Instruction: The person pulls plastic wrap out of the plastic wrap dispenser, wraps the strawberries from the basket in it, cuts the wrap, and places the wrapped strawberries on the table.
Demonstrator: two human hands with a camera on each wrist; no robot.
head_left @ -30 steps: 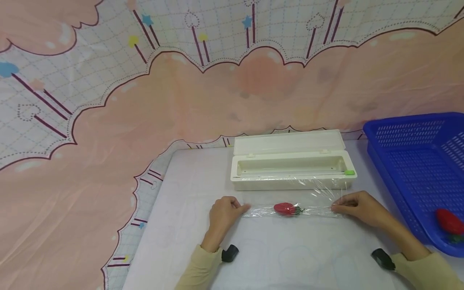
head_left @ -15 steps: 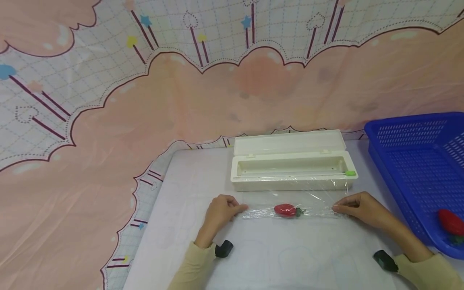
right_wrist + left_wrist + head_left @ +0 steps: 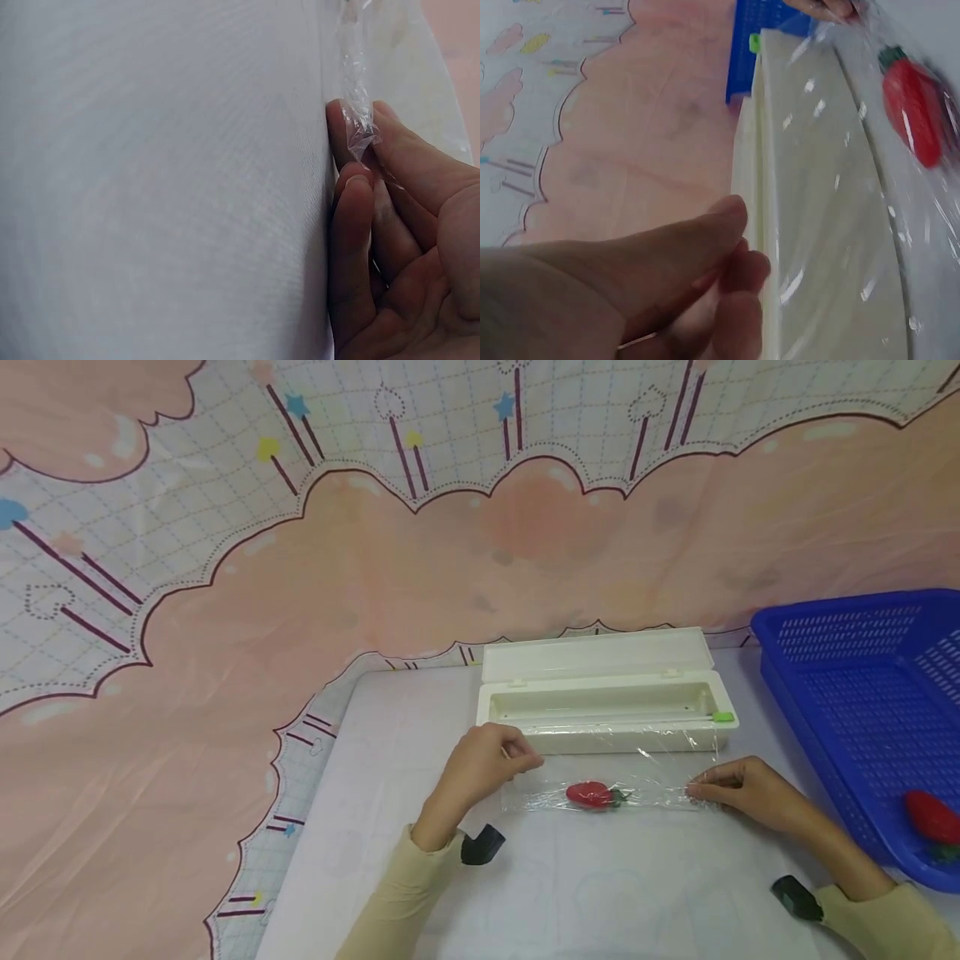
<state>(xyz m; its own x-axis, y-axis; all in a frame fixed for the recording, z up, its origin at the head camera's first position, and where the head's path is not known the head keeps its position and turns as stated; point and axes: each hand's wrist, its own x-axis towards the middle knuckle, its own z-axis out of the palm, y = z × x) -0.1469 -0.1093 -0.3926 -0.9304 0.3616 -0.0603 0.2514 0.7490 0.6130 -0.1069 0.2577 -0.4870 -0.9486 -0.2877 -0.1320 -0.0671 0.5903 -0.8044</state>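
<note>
**A:** Nearest the camera, what do the two sleeves frame?

**B:** A white surface [image 3: 420, 735], with a person's forearms in cream sleeves coming in from the bottom edge, each wrist carrying a small black device. The right hand [image 3: 750, 789] rests low on the surface, thumb and fingertips pinching the right end of a sheet of cling film [image 3: 660, 777]; the right wrist view shows a crinkled strand of the film caught between thumb and forefinger.

**A:** And the left hand?

**B:** The left hand [image 3: 483, 768] is raised just in front of the left end of the dispenser, fingers curled with thumb against fingertips at the film's left corner. The left wrist view shows the thumb pressed to the fingers beside the box edge; whether film is actually between them cannot be told.

**A:** Where is the strawberry?

**B:** A red strawberry [image 3: 592, 793] with a green cap lies on the surface between the two hands, under the stretched film, just in front of the dispenser.

**A:** What sits behind it?

**B:** A long cream cling-film dispenser [image 3: 607, 714], lid open and tilted back, a small green slider [image 3: 723, 717] at its right end; the film runs from its front edge. To the right, a blue perforated basket [image 3: 847, 693] holds a second strawberry [image 3: 930, 818] in its near corner. Behind everything hangs a pink and white patterned backdrop [image 3: 375, 568]
</note>
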